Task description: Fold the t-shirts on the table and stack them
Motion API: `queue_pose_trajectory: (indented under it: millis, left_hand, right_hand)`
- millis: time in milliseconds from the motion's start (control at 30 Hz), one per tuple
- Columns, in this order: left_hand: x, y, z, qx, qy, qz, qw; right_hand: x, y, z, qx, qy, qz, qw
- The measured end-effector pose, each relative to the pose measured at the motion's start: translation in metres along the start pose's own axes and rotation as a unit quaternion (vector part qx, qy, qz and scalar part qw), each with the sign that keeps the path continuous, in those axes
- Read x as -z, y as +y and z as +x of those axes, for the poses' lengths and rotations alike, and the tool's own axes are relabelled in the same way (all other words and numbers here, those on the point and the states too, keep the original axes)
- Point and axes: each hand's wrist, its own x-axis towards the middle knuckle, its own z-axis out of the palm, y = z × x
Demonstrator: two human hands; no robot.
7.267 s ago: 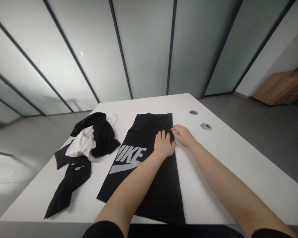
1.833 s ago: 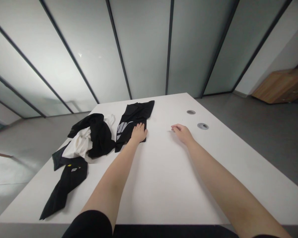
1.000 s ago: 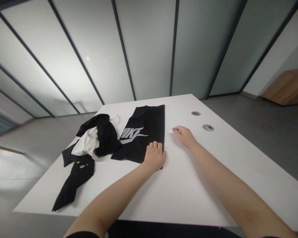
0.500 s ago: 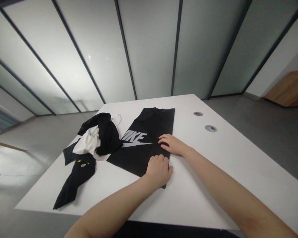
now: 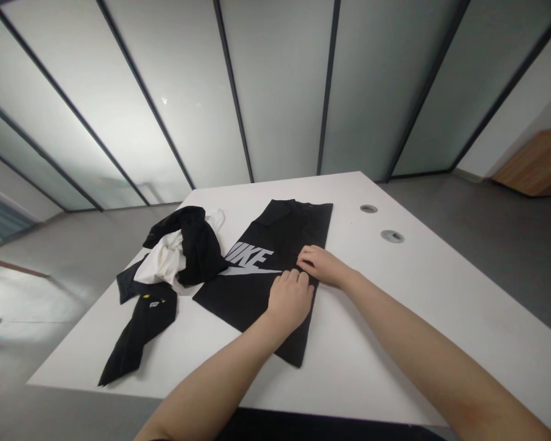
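Beside a rumpled clothes pile, a black printed garment lies flat on the white table. The left hand rests open on it; the right hand seems to press, though a slight pinch is hard to rule out. The cloth looks soft and light, easiest taken at its edges.

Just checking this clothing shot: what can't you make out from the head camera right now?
- Head view: the left hand and right hand hide part of the black Nike garment.
- Head view: the small yellow-and-white print is too small to read.
- Head view: the black heap hides most of the white garment.
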Motion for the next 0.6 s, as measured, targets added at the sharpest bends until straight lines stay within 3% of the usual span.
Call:
queue_pose_trajectory:
  millis: [133,233,467,600]
  left_hand:
    - [-0.022,-0.006,-0.004,-0.037,0.016,0.014,0.999]
    - [-0.028,-0.007,-0.007,-0.047,0.001,0.023,0.999]
    - [-0.008,-0.007,-0.011,-0.064,-0.034,0.034,0.997]
    - [0.003,-0.003,-0.010,-0.048,-0.063,0.039,0.996]
  right_hand:
    - [0.002,-0.005,0.001,-0.014,-0.001,0.023,1.000]
    - [0.003,-0.004,0.000,-0.032,-0.005,-0.008,0.999]
    - [-0.006,0.010,-0.004,-0.132,0.022,-0.087,0.987]
    - [-0.003,0.006,-0.002,-0.150,0.008,-0.105,0.983]
